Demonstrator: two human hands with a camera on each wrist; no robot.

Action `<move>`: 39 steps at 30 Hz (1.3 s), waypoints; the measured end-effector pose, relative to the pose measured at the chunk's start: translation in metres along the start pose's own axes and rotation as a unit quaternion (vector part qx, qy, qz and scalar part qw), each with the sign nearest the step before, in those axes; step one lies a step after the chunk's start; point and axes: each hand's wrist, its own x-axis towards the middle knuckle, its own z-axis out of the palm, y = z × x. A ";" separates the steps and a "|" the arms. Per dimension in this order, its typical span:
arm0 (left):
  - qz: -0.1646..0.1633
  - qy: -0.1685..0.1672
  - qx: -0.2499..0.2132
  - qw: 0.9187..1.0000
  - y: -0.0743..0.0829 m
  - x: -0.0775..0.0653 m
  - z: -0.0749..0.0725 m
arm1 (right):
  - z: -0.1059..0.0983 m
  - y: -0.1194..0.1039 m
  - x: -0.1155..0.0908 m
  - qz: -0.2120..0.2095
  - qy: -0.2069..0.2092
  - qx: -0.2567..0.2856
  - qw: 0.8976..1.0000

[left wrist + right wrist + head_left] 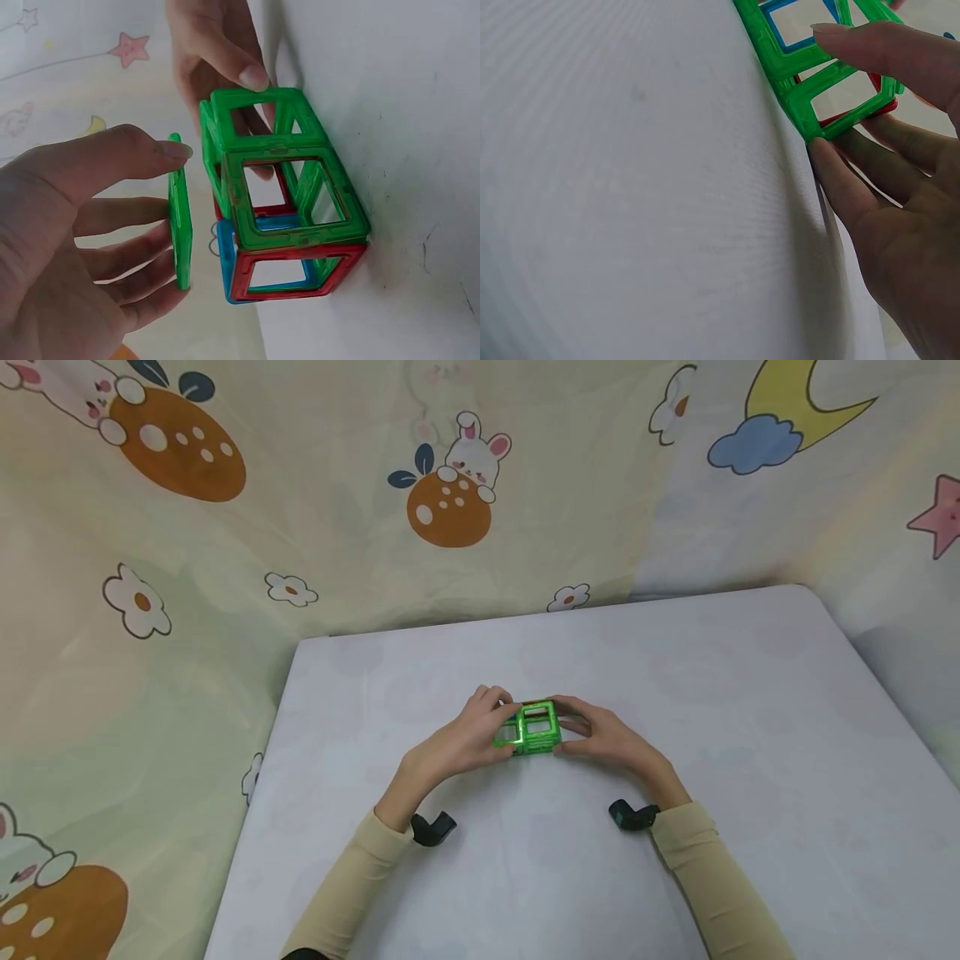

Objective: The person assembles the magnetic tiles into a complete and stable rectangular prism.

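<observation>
On the white table stands a box-shaped frame of magnetic tiles (538,747), two cubes side by side, with green, red and blue square edges (300,238). My left hand (472,735) pinches a single green square magnetic tile (180,225) between thumb and fingers. In the left wrist view that tile is held apart from the frame, just above its near cube. My right hand (603,737) grips the frame's other end; its thumb lies on a green tile edge and its fingers (844,176) reach round the lower corner.
A white cloth covers the table (712,693). Behind it and at the sides hangs a printed curtain (337,510) with rabbits, flowers and a moon. Black wrist cameras (433,829) sit at both cuffs, low over the table.
</observation>
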 end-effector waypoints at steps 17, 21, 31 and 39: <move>-0.009 -0.009 0.013 1.000 -0.010 0.012 0.008 | 0.001 -0.002 -0.001 -0.003 -0.004 0.004 1.000; -0.017 -0.017 0.002 1.000 -0.012 0.012 0.008 | 0.001 -0.001 -0.001 -0.002 -0.002 0.002 1.000; -0.021 -0.024 -0.013 0.999 -0.014 0.012 0.008 | -0.001 0.002 -0.001 0.002 0.001 -0.002 1.000; -0.017 -0.009 -0.017 1.000 -0.016 0.010 0.012 | -0.001 0.000 -0.001 -0.001 0.000 -0.001 1.000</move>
